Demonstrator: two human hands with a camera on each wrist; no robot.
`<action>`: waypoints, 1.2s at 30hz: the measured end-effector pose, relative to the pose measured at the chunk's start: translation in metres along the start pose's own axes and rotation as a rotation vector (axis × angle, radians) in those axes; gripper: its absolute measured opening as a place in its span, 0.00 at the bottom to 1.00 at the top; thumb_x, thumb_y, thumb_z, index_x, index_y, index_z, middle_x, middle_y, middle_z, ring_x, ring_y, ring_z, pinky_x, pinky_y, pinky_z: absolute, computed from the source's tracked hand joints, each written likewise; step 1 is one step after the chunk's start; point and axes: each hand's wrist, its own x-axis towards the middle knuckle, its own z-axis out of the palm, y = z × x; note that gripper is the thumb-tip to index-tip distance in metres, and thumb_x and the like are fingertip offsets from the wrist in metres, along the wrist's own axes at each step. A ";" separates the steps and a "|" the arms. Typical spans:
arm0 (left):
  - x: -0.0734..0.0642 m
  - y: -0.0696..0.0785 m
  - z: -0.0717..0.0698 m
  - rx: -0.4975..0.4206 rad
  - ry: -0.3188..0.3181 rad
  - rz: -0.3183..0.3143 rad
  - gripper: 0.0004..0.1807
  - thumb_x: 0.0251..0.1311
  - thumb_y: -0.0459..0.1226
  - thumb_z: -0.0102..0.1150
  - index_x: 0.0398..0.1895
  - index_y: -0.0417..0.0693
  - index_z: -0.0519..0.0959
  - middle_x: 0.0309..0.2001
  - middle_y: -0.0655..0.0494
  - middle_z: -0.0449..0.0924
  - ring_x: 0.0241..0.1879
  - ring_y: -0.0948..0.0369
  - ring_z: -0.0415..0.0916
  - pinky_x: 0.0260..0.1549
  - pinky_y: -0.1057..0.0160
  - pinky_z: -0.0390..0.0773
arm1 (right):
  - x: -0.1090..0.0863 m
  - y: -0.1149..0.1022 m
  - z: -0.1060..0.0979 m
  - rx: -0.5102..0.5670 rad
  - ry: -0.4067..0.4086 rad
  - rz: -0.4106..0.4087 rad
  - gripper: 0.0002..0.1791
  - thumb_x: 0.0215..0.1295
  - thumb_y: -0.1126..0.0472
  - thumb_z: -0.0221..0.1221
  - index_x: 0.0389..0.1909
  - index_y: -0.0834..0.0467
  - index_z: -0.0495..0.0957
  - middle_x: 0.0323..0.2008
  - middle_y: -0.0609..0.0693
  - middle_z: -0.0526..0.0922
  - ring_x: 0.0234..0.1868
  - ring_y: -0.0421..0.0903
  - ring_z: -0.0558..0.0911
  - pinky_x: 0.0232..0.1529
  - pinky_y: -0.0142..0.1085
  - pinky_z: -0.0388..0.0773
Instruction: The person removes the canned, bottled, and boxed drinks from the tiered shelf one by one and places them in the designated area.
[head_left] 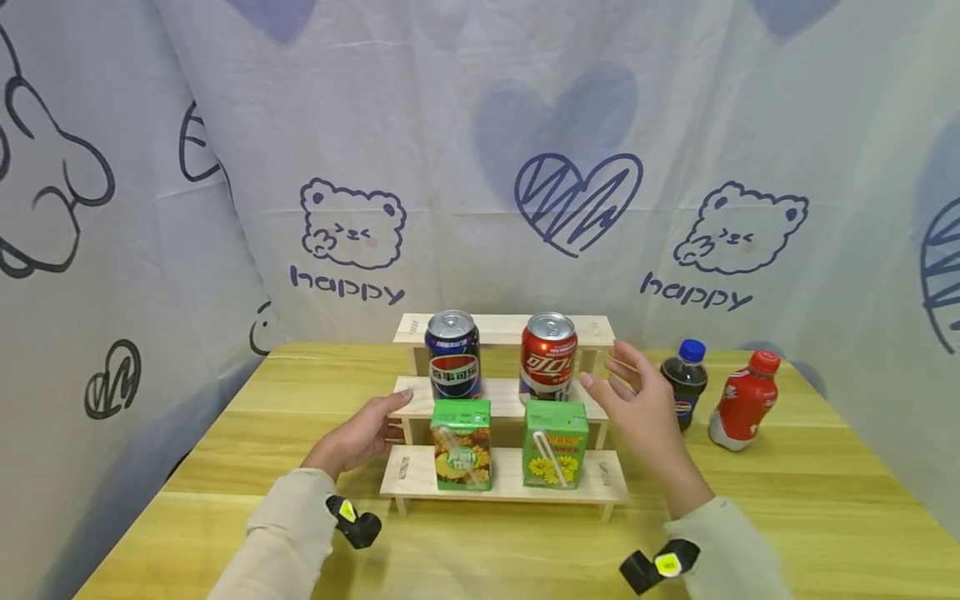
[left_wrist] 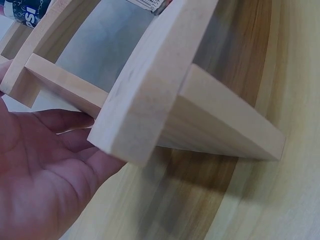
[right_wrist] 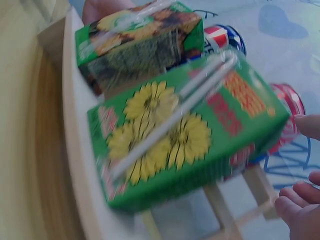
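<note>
A three-tier wooden display rack [head_left: 506,462] stands on the table. On its middle tier are a blue Pepsi can [head_left: 453,362] and a red cola can [head_left: 549,362]. The lowest tier bears two green drink cartons, the left carton [head_left: 461,454] and the right carton [head_left: 555,454], each with a straw on its front. My left hand [head_left: 356,435] grips the rack's left end, thumb on the middle board; in the left wrist view its fingers [left_wrist: 75,120] reach beneath by the side strut. Beside the right end is my right hand [head_left: 645,408], fingers loosely bent, holding nothing, near the red can.
To the right of the rack stand a dark cola bottle [head_left: 682,385] with a blue cap and a red bottle [head_left: 746,402] with a red cap. A printed white curtain [head_left: 465,167] hangs behind the wooden table [head_left: 487,554].
</note>
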 end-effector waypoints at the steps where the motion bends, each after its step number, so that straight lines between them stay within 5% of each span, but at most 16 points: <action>1: 0.000 0.000 0.000 0.001 0.002 -0.001 0.38 0.66 0.60 0.38 0.66 0.40 0.62 0.59 0.39 0.68 0.51 0.51 0.73 0.48 0.55 0.77 | 0.002 -0.003 0.003 0.003 -0.012 0.009 0.45 0.58 0.44 0.63 0.71 0.57 0.55 0.68 0.56 0.63 0.66 0.53 0.67 0.61 0.41 0.68; 15: -0.002 0.001 0.000 0.014 -0.016 0.009 0.38 0.67 0.60 0.36 0.66 0.38 0.61 0.60 0.37 0.67 0.52 0.50 0.73 0.50 0.54 0.76 | 0.022 -0.022 0.034 -0.013 -0.075 -0.016 0.43 0.55 0.51 0.67 0.69 0.54 0.58 0.65 0.55 0.67 0.66 0.53 0.68 0.64 0.44 0.65; 36: 0.000 0.001 0.000 0.007 -0.008 0.007 0.37 0.67 0.60 0.37 0.66 0.40 0.62 0.59 0.38 0.67 0.51 0.51 0.73 0.48 0.54 0.77 | 0.023 -0.017 0.036 -0.040 -0.044 -0.025 0.40 0.57 0.52 0.66 0.68 0.53 0.60 0.63 0.54 0.69 0.64 0.53 0.69 0.62 0.46 0.68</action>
